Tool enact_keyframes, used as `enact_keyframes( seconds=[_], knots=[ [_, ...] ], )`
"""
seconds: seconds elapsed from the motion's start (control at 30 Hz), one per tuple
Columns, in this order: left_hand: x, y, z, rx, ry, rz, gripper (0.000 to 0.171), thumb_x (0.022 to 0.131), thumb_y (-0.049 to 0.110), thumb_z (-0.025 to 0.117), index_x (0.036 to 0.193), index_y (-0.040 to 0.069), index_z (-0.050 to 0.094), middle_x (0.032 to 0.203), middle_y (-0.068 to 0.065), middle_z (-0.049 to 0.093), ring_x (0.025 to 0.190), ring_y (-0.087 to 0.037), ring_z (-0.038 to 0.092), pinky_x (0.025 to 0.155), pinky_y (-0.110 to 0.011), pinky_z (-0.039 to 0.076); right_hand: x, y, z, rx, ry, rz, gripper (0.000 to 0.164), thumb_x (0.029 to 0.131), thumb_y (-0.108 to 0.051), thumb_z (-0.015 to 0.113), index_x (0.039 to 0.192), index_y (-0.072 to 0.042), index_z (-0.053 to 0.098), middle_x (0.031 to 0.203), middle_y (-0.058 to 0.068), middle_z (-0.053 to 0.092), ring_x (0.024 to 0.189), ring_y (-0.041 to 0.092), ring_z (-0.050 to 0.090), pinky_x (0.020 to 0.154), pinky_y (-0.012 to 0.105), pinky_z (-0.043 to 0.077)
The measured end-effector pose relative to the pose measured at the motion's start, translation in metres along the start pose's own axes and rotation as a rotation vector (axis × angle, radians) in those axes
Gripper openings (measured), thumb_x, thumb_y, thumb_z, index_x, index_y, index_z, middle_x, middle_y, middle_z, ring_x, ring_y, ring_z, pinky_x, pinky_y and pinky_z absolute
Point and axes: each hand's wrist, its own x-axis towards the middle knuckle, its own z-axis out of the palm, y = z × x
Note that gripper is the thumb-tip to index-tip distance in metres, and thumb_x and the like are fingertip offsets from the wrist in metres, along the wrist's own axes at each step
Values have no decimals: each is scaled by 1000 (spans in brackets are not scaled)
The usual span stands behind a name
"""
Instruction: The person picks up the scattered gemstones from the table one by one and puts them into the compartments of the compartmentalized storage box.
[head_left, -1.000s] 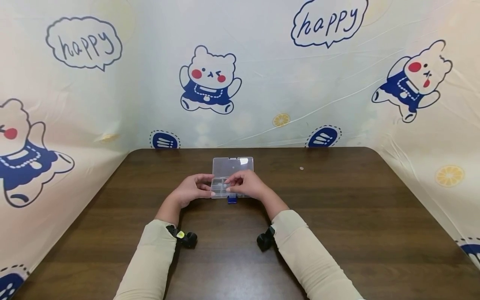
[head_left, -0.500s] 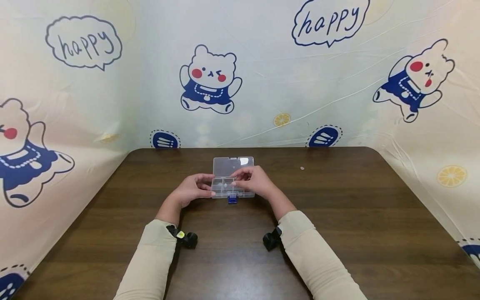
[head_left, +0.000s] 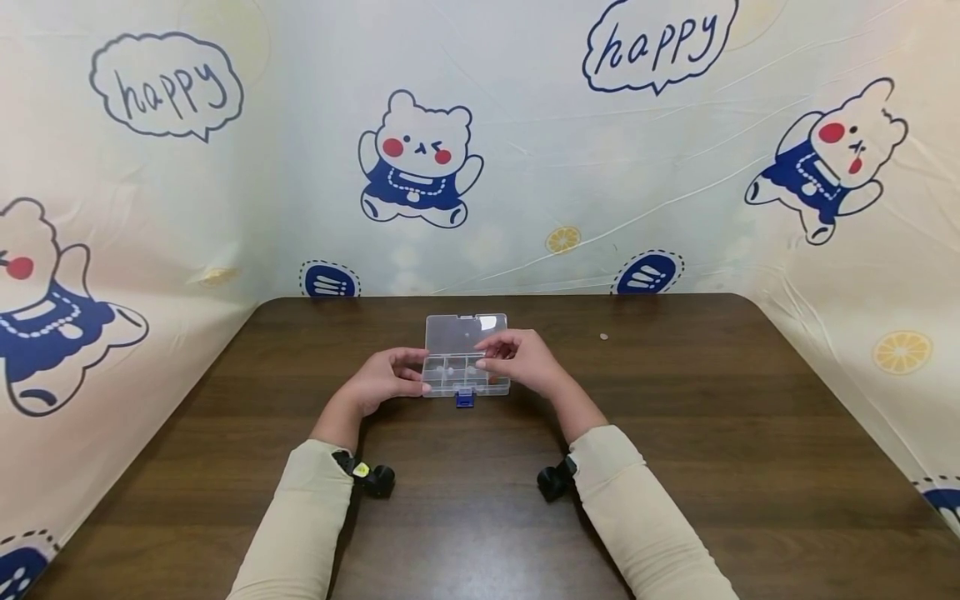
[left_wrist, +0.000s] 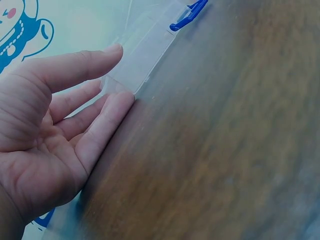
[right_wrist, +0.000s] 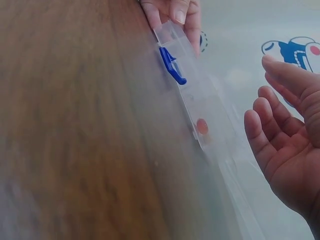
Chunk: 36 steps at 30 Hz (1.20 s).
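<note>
A clear plastic compartment box (head_left: 455, 385) stands at the far middle of the table, its lid (head_left: 450, 332) raised at the back and a blue latch (head_left: 465, 400) hanging at the front. My left hand (head_left: 384, 379) grips its left end, thumb at the front corner, fingers along the end wall. Over the box's right half hovers my right hand (head_left: 521, 360), thumb and forefinger apart in the head view, the other fingers loosely bent in the right wrist view. No object shows in it. Small whitish pieces (head_left: 450, 371) lie in the compartments; a reddish round piece (right_wrist: 202, 126) sits in the right part.
A small pale disc (head_left: 603, 337) lies on the brown table (head_left: 675, 433), to the right of the box. Behind the table hangs a printed cloth (head_left: 525, 167). Both wrists carry black cameras (head_left: 555, 483).
My right hand has moved rightward and slightly back over the box, uncovering its left and middle compartments. The left hand and the box have stayed in place.
</note>
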Motion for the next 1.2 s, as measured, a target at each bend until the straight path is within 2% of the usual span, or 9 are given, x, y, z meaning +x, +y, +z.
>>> enact_keyframes(
  seconds=[0.43, 0.7, 0.93, 1.03, 1.2],
  knots=[
    [-1, 2, 0, 4, 3, -4, 68, 77, 8, 83, 138, 4, 52, 131, -18, 55, 102, -29, 56, 79, -26, 53, -7, 3, -12, 6, 48, 4, 27, 85, -15, 78, 107, -2, 73, 89, 5, 65, 82, 24, 57, 65, 32, 51],
    [-1, 3, 1, -1, -4, -8, 68, 77, 7, 82, 138, 4, 52, 131, -18, 55, 102, -29, 56, 79, -25, 53, -11, 12, -25, -21, 95, 42, 29, 85, -17, 77, 111, -4, 72, 93, 6, 65, 86, 26, 56, 71, 35, 51],
    [2, 1, -2, 4, -14, -18, 69, 78, 7, 81, 140, 3, 50, 133, -19, 54, 102, -29, 56, 79, -24, 53, -13, 18, -37, 0, 139, 67, 32, 84, -17, 78, 112, -3, 71, 93, 7, 65, 84, 26, 56, 68, 33, 51],
    [0, 5, -2, 2, -23, -24, 69, 79, 4, 80, 140, 1, 48, 133, -21, 53, 103, -31, 56, 78, -23, 53, -14, 20, -43, 25, 151, 63, 34, 84, -16, 78, 113, -1, 70, 94, 9, 66, 82, 26, 58, 66, 31, 52],
    [-10, 22, 1, -3, -36, -24, 68, 80, 1, 78, 140, -3, 47, 133, -24, 52, 103, -32, 56, 78, -23, 53, -15, 25, -50, 57, 156, 63, 33, 85, -13, 78, 114, 0, 69, 95, 11, 66, 83, 26, 58, 66, 29, 53]
  ],
)
